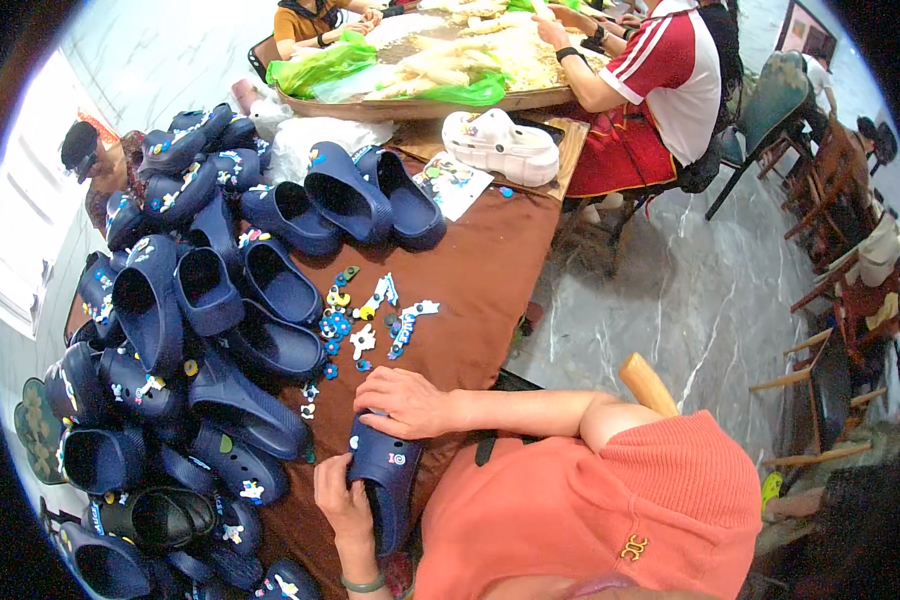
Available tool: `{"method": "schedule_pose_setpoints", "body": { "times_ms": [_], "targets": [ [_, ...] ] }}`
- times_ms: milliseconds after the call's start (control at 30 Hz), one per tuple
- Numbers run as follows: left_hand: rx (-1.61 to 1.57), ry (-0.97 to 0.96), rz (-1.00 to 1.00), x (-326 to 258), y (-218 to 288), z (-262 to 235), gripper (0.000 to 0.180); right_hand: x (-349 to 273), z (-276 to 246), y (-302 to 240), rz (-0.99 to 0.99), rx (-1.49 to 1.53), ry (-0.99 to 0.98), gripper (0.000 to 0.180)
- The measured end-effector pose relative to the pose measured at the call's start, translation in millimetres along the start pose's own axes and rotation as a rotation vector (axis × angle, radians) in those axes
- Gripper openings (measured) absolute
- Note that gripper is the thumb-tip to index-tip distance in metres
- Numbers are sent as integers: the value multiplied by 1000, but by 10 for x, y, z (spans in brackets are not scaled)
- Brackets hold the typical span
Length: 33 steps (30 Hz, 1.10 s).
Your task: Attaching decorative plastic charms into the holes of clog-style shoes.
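A navy blue clog [378,462] with small charms on its upper lies on the brown-covered table, its toe away from me. My right hand [402,402] is closed over the toe, fingers bent against the front of the upper. My left hand [342,497], below a green bangle, grips the clog's left side near the foot opening; some fingertips are hidden. Just beyond my hands, loose shoe charms [336,326] are scattered on the cloth: blue flowers, white figures and lettered pieces. I cannot make out a charm in either hand.
A large heap of navy clogs [150,300], many with charms, covers the table's left side. A white clog [500,148] stands on a printed sheet at the far end. Beyond, several people work around a tray [530,100] of pale food. Chairs [775,100] line the right.
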<state>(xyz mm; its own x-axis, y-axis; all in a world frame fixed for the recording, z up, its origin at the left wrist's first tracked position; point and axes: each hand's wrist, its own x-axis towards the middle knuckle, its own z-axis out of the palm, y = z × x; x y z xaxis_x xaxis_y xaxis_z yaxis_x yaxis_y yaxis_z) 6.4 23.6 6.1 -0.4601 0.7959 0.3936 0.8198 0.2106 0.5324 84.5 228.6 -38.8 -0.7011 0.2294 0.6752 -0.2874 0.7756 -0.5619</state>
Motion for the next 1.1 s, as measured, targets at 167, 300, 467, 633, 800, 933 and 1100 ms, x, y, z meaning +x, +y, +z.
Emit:
{"method": "schedule_pose_setpoints", "body": {
  "times_ms": [167, 300, 467, 633, 800, 933, 1100],
  "targets": [
    [53, -11, 149, 20, 8, 6, 37, -8, -40, -16, 45, 24, -79, 17],
    [64, -23, 116, 4, -57, 26, 41, -18, -18, -12, 44, 22, -54, 17],
    [63, -30, 229, 32, -141, 23, 45, -10, -17, -12, 1, 41, -6, 15],
    [-142, 93, -102, 16, -65, 41, 39, -6, -5, 15, 10, 54, 2, 15],
    [-171, 42, -81, 39, -64, 1, 39, 6, -21, 2, 39, 50, -30, 15],
    [-64, 73, -69, -4, -99, 30, 40, 8, 5, -4, 34, 32, -15, 16],
    [-259, 178, -340, -94, -84, 120, 38, 26, 55, 31, 3, 26, 12, 17]
  ]
}}
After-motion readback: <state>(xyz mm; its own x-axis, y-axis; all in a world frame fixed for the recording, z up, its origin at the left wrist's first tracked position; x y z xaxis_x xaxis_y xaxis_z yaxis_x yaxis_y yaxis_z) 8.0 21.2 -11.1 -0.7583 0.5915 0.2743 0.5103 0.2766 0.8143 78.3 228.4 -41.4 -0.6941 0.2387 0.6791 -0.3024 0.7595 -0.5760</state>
